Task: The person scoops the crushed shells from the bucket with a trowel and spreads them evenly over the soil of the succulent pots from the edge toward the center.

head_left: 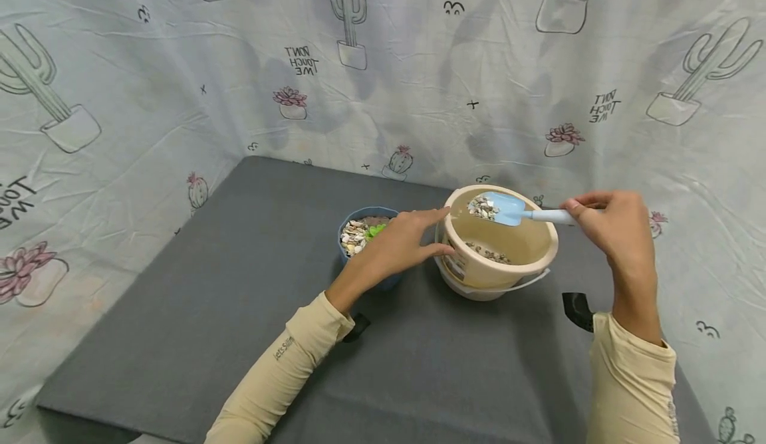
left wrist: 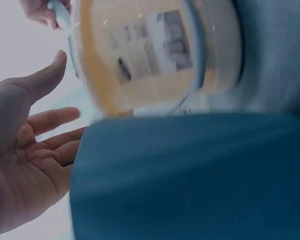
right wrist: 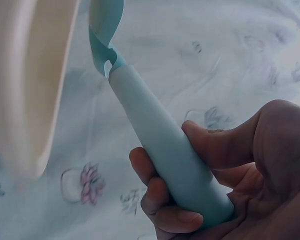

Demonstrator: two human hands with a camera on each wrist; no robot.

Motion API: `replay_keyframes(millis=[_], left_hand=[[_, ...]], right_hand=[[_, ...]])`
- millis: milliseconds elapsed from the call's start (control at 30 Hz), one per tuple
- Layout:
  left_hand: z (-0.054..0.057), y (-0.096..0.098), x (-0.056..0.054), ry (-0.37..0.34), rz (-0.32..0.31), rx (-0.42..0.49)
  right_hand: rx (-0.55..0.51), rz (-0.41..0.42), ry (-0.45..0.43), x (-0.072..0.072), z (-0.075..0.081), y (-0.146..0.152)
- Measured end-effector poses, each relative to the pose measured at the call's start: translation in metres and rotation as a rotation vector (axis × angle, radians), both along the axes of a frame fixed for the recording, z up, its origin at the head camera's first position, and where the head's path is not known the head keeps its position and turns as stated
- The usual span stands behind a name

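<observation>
My right hand (head_left: pixel 619 224) grips the pale handle of a small light-blue garden trowel (head_left: pixel 507 209). Its scoop carries small mixed stones (head_left: pixel 482 208) and is over the mouth of a cream bucket (head_left: pixel 509 272). In the right wrist view the fingers wrap the trowel handle (right wrist: pixel 162 145). My left hand (head_left: pixel 397 244) reaches past the blue plant pot (head_left: pixel 342 234) to the bucket's left rim. Its thumb and fingers are spread, holding nothing; whether they touch the rim I cannot tell. Pale stones (head_left: pixel 354 236) and a green succulent (head_left: pixel 375 230) show inside the pot, partly hidden by that hand.
More small stones (head_left: pixel 487 252) lie at the bottom of the bucket, whose white handle (head_left: pixel 529 283) hangs down its front. Both containers stand on a dark grey table (head_left: pixel 197 298). Behind it hangs a cactus-print cloth (head_left: pixel 407 65).
</observation>
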State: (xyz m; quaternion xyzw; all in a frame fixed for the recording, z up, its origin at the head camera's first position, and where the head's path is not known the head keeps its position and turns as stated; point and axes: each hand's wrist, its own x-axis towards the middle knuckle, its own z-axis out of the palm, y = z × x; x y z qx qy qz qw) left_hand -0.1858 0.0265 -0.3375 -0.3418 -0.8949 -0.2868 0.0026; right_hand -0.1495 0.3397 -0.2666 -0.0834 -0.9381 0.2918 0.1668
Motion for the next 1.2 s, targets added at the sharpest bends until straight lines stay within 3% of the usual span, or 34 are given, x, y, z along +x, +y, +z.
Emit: replay_keyframes(millis=[333, 467, 567, 767, 933, 1200], left_hand=[[0.005, -0.07, -0.006, -0.031, 0.199, -0.015], [0.003, -0.097, -0.009, -0.11, 0.218, -0.02], [0.0, -0.11, -0.01, -0.186, 0.197, -0.073], [-0.01, -0.119, -0.011, -0.286, 0.132, -0.134], [-0.012, -0.121, -0.01, -0.292, 0.157, -0.154], [-0.011, -0.127, -0.01, -0.314, 0.179, -0.149]], right_hand=[[-0.042, 0.122, 0.034, -0.01, 0.012, -0.049], [-0.041, 0.19, -0.007, -0.017, 0.01, -0.074], [-0.051, 0.249, -0.029, -0.023, 0.006, -0.093], [-0.024, 0.342, -0.007, -0.036, -0.006, -0.131], [0.035, 0.376, 0.023, -0.04, -0.012, -0.156], [0.106, 0.372, 0.15, -0.037, -0.012, -0.18]])
